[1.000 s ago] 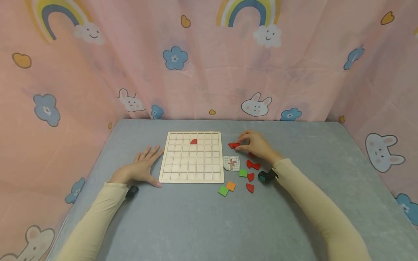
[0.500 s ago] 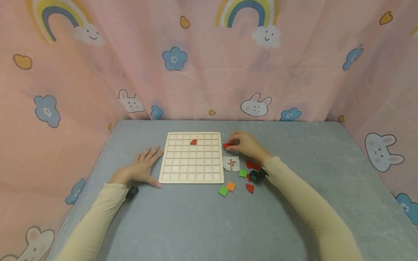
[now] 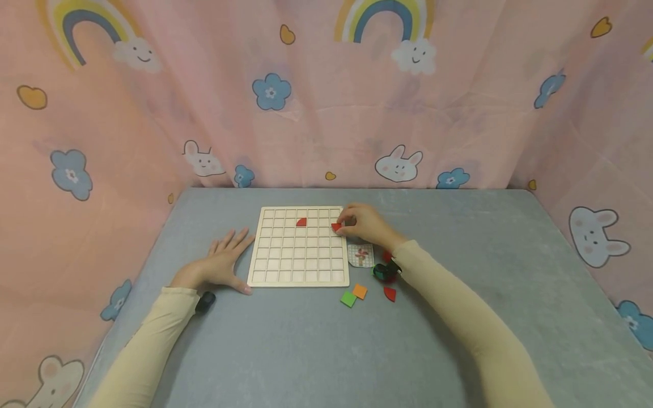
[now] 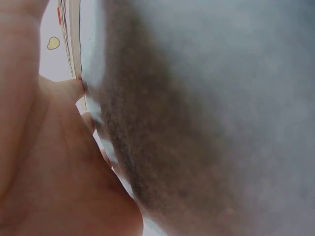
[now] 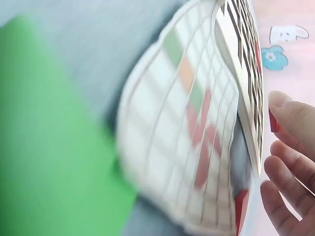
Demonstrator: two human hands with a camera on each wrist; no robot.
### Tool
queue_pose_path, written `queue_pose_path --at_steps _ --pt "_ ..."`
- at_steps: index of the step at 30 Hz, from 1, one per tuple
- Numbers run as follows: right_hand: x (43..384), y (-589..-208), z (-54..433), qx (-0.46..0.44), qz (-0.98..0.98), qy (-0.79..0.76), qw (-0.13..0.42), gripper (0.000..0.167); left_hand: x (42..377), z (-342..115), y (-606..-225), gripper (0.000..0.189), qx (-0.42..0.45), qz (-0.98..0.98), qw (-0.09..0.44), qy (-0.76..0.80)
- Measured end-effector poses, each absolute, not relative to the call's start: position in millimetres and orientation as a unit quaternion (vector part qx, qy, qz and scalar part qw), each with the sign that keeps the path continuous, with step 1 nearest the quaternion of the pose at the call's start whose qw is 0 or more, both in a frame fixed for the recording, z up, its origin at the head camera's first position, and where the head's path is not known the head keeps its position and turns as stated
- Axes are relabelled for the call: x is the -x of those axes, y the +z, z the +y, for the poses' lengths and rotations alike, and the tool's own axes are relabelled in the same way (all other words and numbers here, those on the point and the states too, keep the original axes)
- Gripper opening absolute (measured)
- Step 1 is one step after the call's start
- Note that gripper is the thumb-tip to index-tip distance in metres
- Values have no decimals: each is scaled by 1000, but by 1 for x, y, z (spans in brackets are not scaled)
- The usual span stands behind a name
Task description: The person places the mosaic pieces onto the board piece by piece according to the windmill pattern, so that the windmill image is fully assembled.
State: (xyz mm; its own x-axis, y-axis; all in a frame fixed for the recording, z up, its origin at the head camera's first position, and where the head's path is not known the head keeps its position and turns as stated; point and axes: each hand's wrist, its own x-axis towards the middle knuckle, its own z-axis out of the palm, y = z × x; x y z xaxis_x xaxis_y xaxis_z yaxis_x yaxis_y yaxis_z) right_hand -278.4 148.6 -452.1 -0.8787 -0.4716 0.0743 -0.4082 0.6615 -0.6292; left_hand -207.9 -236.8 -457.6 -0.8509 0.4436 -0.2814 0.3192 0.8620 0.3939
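My right hand [image 3: 369,224] pinches a red quarter-circle tile [image 3: 336,226] between thumb and fingers, over the right edge of the gridded wooden board [image 3: 285,264]. In the right wrist view the held tile [image 5: 273,122] shows beside the thumb, and the other fingers curl loosely. One red quarter-circle tile [image 3: 301,222] sits in a cell in the board's upper middle. My left hand [image 3: 221,263] rests on the table with spread fingers, fingertips and thumb at the board's left edge. In the left wrist view the palm [image 4: 64,162] fills the left side.
A small pattern card [image 3: 360,256] with a pinwheel picture lies right of the board. Nearer me are an orange square [image 3: 359,291], a green square [image 3: 348,299] and a red tile [image 3: 390,294]. My right wrist partly covers other red tiles [image 3: 387,256]. A patterned curtain [image 3: 326,113] stands behind the table.
My right hand has moved left from the loose tiles to the board's right edge, carrying a red quarter-circle tile. The left hand has stayed in place.
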Motion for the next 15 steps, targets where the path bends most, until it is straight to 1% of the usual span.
queue_pose_path --at_steps 5,15 --pt "281 -450 135 256 906 -332 53 22 208 -237 -456 137 -203 946 184 171" --pt "283 -446 106 252 908 -329 67 23 207 -236 -455 137 -203 946 186 171"
